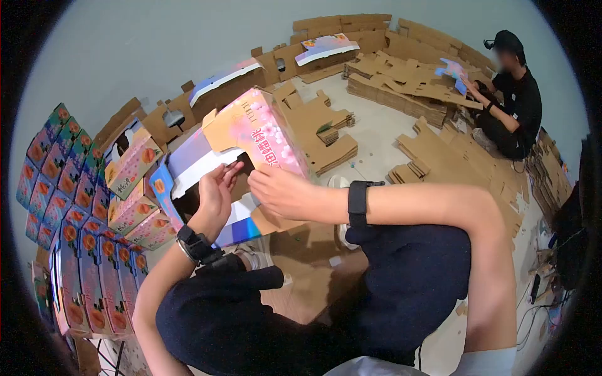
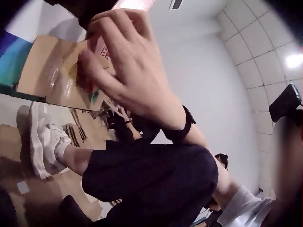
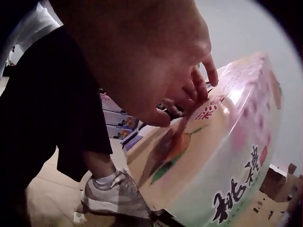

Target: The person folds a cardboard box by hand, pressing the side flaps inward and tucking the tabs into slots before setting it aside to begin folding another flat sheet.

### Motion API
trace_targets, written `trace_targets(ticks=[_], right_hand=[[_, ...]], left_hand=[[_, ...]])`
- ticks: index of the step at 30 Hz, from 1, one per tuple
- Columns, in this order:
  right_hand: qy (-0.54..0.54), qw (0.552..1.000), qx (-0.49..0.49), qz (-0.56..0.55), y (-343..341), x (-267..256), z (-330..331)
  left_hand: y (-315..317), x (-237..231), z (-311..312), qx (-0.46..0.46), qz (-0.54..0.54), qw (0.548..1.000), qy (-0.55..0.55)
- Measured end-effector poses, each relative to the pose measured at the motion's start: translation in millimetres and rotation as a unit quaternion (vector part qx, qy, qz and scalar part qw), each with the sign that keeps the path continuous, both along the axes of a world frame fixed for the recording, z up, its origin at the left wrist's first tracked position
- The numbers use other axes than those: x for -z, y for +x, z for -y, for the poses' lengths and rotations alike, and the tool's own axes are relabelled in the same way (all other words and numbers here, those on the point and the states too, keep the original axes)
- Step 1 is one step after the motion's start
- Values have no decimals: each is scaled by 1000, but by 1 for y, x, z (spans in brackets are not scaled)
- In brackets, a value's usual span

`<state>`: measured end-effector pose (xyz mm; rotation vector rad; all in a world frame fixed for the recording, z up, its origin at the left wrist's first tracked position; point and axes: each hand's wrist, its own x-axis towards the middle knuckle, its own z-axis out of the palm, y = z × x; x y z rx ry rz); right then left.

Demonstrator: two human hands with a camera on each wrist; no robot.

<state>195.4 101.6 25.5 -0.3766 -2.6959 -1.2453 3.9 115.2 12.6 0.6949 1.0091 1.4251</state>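
A printed peach-and-blossom carton lies tilted above the lap in the head view, its cut-out side uppermost. My right hand grips the edge of the opening with curled fingers; in the left wrist view the right hand bends over the carton's tan panel. Palm up, my left hand has its loosely bent fingers at the opening, close to the right fingertips. Whether it touches the flap is unclear. The right wrist view shows the carton's printed side below the right hand.
Printed boxes are stacked at the left, with more cartons beside them. Flat cardboard piles cover much of the floor. At the back right a seated person handles a printed sheet. Cables lie at lower right.
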Motion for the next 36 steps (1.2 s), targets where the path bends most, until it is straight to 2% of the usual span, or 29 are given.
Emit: trace_targets(ticks=[1,8,9,11,13,17,19,20,21,23,24,25,27,28,30,31,33,35,36], right_hand=[[-50,998,-9,-31,-4,0,0],[-33,993,-60,-94,-13,-1,3],[-58,990,-69,-107,-13,-4,3],[-84,987,-74,-119,-5,-9,1],[-121,982,-75,-122,2,-10,0],[-168,972,-92,-139,24,-16,7],[-191,975,-56,-100,33,-16,11],[-194,972,-63,-114,35,-13,10],[-195,972,-66,-110,37,-11,9],[-185,975,-32,-117,42,-7,8],[-197,979,6,-57,46,-14,12],[-196,979,6,-55,45,-14,12],[-227,966,-18,-126,42,-12,15],[-227,966,-16,-125,39,-11,18],[-353,921,-144,-79,34,-7,26],[-354,921,-143,-79,34,-3,30],[-411,894,-179,22,35,7,38],[-407,894,-185,27,33,16,39],[-401,896,-190,33,32,17,40]], left_hand=[[-1,0,-1,-1,4,1000,-2],[5,-13,12,16,-35,999,13],[1,-10,12,15,-35,999,14],[-6,1,12,50,-104,993,-3],[5,-9,30,69,-127,989,7],[-2,-1,41,252,-313,916,7],[3,-4,46,319,-441,828,136],[0,-7,52,369,-499,781,68],[3,-10,52,366,-496,784,67],[8,-13,52,371,-566,729,106],[9,-8,49,354,-567,731,133],[8,-4,48,354,-566,732,133],[9,2,46,367,-589,707,135],[8,11,45,369,-588,707,136],[8,28,46,328,-541,735,243],[7,30,45,329,-540,735,243],[6,32,42,367,-659,643,135],[0,44,39,358,-667,639,136],[14,21,45,355,-670,637,141]])
